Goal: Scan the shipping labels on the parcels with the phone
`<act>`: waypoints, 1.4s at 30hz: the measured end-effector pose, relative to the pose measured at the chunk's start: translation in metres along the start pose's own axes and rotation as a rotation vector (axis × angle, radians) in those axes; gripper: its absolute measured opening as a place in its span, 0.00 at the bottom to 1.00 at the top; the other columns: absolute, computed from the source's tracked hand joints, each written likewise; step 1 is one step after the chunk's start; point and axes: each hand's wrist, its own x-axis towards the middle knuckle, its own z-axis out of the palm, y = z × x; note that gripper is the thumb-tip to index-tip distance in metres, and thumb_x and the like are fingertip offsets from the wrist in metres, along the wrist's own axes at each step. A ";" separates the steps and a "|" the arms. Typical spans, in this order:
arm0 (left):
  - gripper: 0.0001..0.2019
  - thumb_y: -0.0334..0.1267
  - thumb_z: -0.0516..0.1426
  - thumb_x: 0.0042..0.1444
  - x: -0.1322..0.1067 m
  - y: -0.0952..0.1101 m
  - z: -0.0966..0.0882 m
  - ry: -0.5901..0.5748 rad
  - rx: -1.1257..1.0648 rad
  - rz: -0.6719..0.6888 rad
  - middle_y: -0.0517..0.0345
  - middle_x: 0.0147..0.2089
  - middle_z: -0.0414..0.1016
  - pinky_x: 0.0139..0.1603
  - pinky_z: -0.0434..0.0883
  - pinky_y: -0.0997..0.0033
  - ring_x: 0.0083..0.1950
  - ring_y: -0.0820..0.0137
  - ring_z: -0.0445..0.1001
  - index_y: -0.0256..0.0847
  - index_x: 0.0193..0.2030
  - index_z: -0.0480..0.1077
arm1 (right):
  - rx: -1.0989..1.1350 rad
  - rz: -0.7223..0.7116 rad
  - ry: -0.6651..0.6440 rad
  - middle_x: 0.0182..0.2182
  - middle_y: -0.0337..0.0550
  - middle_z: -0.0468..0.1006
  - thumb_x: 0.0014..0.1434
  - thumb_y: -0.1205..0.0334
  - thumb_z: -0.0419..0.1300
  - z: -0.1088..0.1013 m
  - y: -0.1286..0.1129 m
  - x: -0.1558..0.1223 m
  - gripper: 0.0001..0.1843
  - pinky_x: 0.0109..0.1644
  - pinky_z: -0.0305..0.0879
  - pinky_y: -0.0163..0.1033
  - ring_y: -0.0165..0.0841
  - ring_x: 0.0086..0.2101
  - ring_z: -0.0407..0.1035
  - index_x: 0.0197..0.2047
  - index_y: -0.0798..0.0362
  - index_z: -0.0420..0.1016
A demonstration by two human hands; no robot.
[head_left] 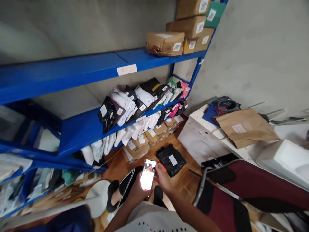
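Observation:
A smartphone (147, 180) with a bright, mostly white screen is held upright low in the middle of the view. My left hand (138, 189) wraps round its left side and lower edge. Closed at the phone's right edge is my right hand (163, 178). A small red thing (162, 167) shows by the right hand's fingers; I cannot make out what it is. Just beyond the hands, a black plastic parcel (172, 159) with a white label lies on the wooden floor (189, 185), apart from both hands.
Blue shelving (79, 129) holds labelled mailer bags (124, 104) and, higher up, cardboard boxes (166, 42). More boxes (137, 146) stand under it. On the right are a white desk (195, 140) with a brown paper bag (246, 125) and a dark red chair (222, 206).

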 end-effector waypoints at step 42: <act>0.42 0.31 0.55 0.51 -0.332 -0.051 0.154 -0.109 -0.987 0.144 0.55 0.65 0.68 0.47 0.78 0.57 0.55 0.56 0.74 0.56 0.72 0.47 | -0.395 -0.215 -0.540 0.49 0.40 0.80 0.53 0.65 0.55 -0.099 0.032 -0.337 0.26 0.53 0.66 0.45 0.41 0.49 0.71 0.56 0.48 0.72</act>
